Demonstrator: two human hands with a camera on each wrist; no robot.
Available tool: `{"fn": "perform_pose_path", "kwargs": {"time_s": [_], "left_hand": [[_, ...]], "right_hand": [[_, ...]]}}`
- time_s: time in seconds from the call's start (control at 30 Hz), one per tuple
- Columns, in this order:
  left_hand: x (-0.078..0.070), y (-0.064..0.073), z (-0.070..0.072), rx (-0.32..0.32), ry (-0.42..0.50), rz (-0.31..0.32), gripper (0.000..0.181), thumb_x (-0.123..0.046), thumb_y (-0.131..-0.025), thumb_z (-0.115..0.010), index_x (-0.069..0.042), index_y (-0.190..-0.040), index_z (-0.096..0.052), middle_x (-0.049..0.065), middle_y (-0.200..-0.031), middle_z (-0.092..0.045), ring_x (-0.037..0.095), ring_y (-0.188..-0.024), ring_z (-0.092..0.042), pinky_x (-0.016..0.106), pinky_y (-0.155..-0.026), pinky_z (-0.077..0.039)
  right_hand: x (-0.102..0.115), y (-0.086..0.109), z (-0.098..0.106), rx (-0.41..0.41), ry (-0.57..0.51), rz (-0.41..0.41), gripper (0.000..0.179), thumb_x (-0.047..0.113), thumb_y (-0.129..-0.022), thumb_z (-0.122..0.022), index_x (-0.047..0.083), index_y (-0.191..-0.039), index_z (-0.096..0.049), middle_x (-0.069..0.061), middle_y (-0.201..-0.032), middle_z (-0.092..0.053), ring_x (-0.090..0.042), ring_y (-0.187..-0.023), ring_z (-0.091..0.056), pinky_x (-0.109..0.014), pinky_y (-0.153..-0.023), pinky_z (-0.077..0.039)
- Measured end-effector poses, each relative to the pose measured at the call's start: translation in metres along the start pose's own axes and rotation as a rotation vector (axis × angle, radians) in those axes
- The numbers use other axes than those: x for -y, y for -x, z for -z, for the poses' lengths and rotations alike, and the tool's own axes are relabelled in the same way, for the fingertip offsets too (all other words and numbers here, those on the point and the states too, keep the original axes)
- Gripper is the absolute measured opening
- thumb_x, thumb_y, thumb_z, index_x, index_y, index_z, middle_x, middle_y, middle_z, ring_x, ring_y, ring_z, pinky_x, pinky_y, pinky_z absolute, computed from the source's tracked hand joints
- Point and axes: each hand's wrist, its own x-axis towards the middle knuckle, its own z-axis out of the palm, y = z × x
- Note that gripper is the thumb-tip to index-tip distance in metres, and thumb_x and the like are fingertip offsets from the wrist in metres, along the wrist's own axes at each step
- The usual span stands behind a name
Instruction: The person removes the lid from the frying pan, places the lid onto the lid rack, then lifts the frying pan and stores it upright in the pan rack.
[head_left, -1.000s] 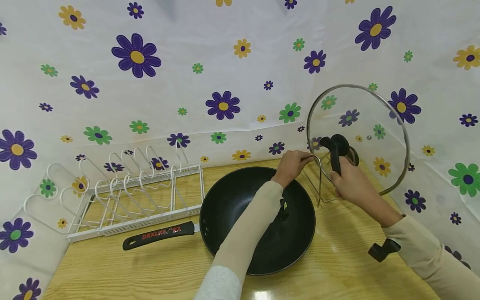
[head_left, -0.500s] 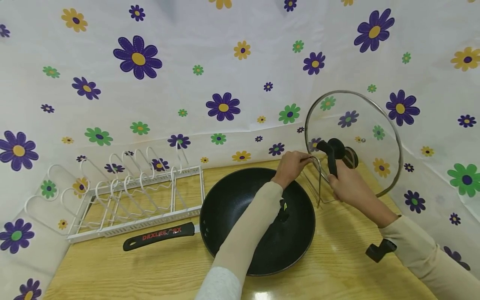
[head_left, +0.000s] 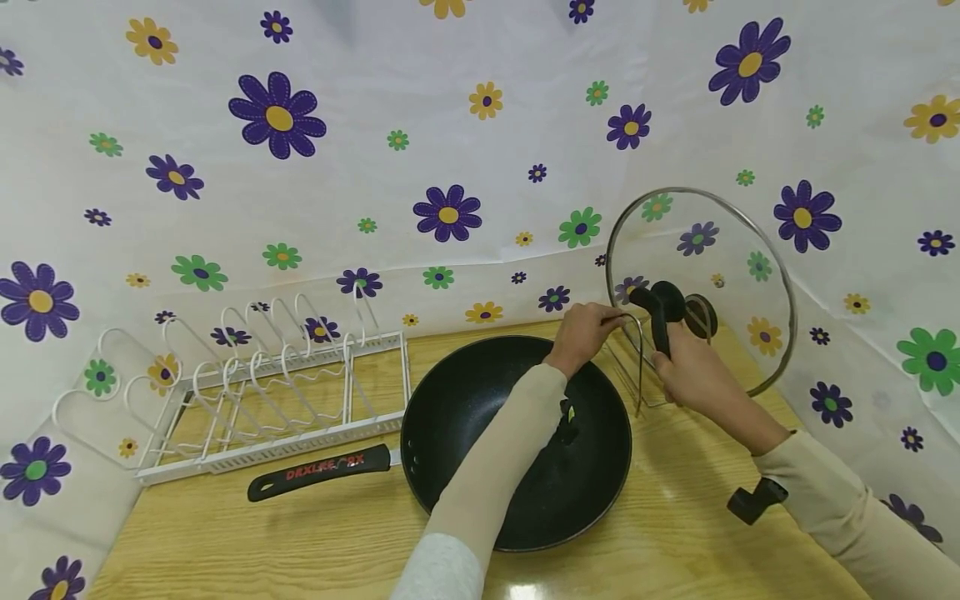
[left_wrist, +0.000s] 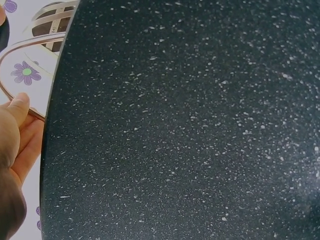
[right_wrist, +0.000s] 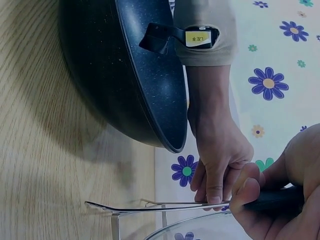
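Note:
My left hand (head_left: 583,336) reaches across a black wok (head_left: 463,408) and pinches the bent wire of a metal lid stand (head_left: 641,367) between thumb and fingers. The left wrist view shows the thumb on that wire (left_wrist: 35,41), the wok filling most of the picture. My right hand (head_left: 697,365) grips the black handle (head_left: 660,321) of a large glass lid (head_left: 738,237), which stands nearly upright with a metal rim. In the right wrist view, the lid's edge (right_wrist: 185,223) is close beside the stand (right_wrist: 150,208); whether it rests there cannot be told.
A white wire dish rack (head_left: 277,442) stands at the left on the wooden table (head_left: 337,550). The wok's long black handle (head_left: 322,472) points left, just in front of the rack. A flower-printed sheet (head_left: 480,150) hangs close behind the table and at both sides.
My right hand has lowered the glass lid and brought it slightly left, closer to the stand. The left hand stays on the stand's wire, and the wok has not moved.

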Motion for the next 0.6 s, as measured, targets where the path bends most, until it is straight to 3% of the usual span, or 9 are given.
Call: {"fn": "perform_pose_path", "kwargs": {"time_s": [0.17, 0.6], "left_hand": [[0.0003, 0.0003, -0.0003, 0.008, 0.005, 0.008, 0.026, -0.024, -0.102, -0.063, -0.010, -0.116, -0.079, 0.002, -0.106, -0.078, 0.004, -0.074, -0.060, 0.009, -0.068, -0.046], [0.0031, -0.0010, -0.0030, -0.004, -0.002, -0.005, 0.026, -0.024, -0.102, -0.063, -0.010, -0.117, -0.078, 0.002, -0.106, -0.079, 0.003, -0.071, -0.058, 0.009, -0.065, -0.045]], "right_hand": [[0.0010, 0.0005, -0.0006, 0.003, 0.001, -0.002, 0.043, 0.008, -0.106, -0.044, -0.013, -0.142, -0.032, -0.010, -0.059, -0.059, -0.020, -0.046, -0.057, -0.036, -0.049, -0.045], [0.0005, 0.0006, -0.0021, 0.029, -0.003, -0.018, 0.045, 0.010, -0.107, -0.043, -0.014, -0.143, -0.030, -0.008, -0.061, -0.060, -0.021, -0.049, -0.057, -0.036, -0.050, -0.045]]}}
